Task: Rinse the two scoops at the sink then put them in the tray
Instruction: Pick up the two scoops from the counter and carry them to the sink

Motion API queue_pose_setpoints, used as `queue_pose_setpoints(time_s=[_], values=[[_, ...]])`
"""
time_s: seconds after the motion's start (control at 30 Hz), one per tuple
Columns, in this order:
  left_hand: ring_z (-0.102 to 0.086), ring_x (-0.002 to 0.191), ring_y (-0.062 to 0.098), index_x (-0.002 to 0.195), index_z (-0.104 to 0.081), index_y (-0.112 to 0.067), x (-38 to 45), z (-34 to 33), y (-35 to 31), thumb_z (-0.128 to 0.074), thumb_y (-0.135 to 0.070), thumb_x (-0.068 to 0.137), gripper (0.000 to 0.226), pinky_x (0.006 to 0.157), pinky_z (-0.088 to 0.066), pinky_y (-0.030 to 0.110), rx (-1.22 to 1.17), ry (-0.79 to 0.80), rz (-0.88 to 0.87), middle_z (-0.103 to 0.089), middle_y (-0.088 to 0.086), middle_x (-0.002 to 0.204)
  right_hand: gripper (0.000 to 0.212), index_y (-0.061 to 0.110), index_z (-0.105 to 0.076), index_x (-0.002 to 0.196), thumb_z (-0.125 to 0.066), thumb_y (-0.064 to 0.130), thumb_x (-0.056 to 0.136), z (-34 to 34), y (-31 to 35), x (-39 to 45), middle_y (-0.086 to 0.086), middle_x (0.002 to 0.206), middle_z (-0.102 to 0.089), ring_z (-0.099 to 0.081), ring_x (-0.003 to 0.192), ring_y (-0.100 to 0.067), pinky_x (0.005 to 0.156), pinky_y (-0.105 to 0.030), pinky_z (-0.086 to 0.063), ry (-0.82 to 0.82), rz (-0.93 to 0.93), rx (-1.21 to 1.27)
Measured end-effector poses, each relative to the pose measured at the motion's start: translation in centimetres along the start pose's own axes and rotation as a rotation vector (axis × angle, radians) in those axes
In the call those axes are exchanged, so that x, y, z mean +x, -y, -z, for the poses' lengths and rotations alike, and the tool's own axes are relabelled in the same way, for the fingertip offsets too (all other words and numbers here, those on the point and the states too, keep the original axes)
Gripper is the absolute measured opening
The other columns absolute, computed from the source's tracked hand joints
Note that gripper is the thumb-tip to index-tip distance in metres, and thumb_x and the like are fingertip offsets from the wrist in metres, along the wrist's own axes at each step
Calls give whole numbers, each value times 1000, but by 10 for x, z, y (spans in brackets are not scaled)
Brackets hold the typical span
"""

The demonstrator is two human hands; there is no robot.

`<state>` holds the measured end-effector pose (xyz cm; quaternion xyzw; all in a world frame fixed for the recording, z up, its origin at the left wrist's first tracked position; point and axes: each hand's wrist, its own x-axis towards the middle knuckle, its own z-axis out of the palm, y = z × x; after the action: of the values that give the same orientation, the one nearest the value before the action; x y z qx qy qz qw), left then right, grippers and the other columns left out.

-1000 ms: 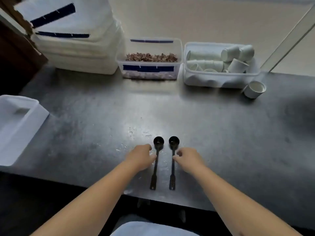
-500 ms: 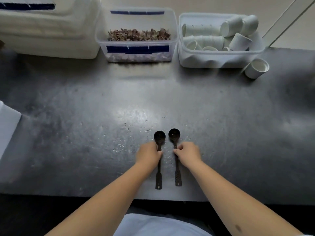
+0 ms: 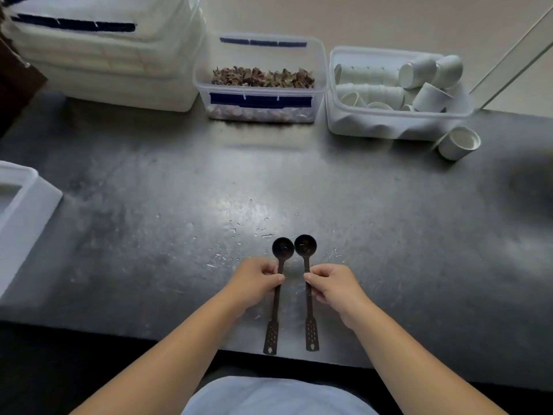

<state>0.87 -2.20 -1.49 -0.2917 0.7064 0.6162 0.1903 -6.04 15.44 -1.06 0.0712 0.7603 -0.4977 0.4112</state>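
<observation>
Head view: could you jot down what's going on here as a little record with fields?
Surface: dark counter, water drops near the middle
Left hand: pinches the stem of the left scoop
Right hand: pinches the stem of the right scoop
Scoops: black, side by side, bowls away from the person, nearly touching
Back row: stacked white tubs, box of dried brown pieces, box of white cups
Loose cup: on its side beside the cup box
Left edge: white bin
Sink: not in view
</observation>
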Motion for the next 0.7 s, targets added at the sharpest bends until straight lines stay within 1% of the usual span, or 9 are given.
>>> queue_pose_setpoints(time_s=[0.07,0.13,0.2,0.33,0.37,0.43,0.5,0.57,0.7], values=[[-45,36,-3,76,-66,-3,-20,0,0,-66,-9,85,10,37,-33,9,-68,-44,-3,-56,-9,48,21,1,-74,77,-64,10,93,-1,6,-10,-11,67,-55,-46,59,-17,52,-21,-37,64,23,18],[-49,40,1,73,-68,-8,-40,-1,1,-66,-12,84,11,36,-33,11,-117,-96,-1,-67,-6,57,16,0,-76,85,-66,10,92,-2,12,-18,-10,69,-61,-49,57,-13,51,-17,-40,110,54,7],[-53,45,3,69,-67,-15,-61,-3,3,-66,-12,85,16,37,-35,11,-191,-147,-2,-72,0,65,15,3,-77,83,-66,8,92,-5,18,-27,-6,67,-65,-53,57,-11,56,-18,-43,187,98,-22],[-65,57,11,73,-67,-11,-104,-11,13,-67,-2,86,16,51,-50,17,-426,-312,4,-73,7,66,23,10,-75,71,-66,3,90,-17,24,-44,3,57,-64,-52,48,-5,47,-12,-40,347,166,-64],[-65,56,13,75,-67,-9,-115,-13,17,-66,-2,86,14,47,-48,17,-490,-359,14,-72,9,67,25,11,-76,67,-67,3,89,-21,25,-47,1,57,-62,-51,49,-6,47,-13,-39,376,179,-93],[-63,53,13,78,-66,-11,-139,-16,28,-67,-7,87,10,38,-34,16,-536,-450,47,-74,9,70,25,13,-76,64,-69,5,87,-31,23,-55,-4,59,-59,-50,52,-11,48,-17,-39,451,206,-155],[-64,53,12,80,-65,-15,-163,-18,43,-67,-12,88,8,38,-27,17,-559,-530,66,-76,8,75,22,14,-77,65,-72,8,86,-45,20,-63,-5,61,-58,-50,53,-13,50,-20,-39,523,223,-221],[-65,55,11,81,-66,-15,-189,-21,60,-66,-14,88,8,39,-27,17,-616,-601,70,-76,7,75,21,12,-76,66,-71,8,86,-64,15,-73,-5,61,-57,-50,54,-12,52,-21,-39,600,233,-266],[-67,57,10,79,-68,-19,-244,-23,96,-66,-15,87,9,38,-28,16,-742,-743,83,-76,6,72,25,13,-76,65,-68,6,88,-112,5,-99,1,52,-55,-48,46,-9,44,-16,-34,795,219,-355]])
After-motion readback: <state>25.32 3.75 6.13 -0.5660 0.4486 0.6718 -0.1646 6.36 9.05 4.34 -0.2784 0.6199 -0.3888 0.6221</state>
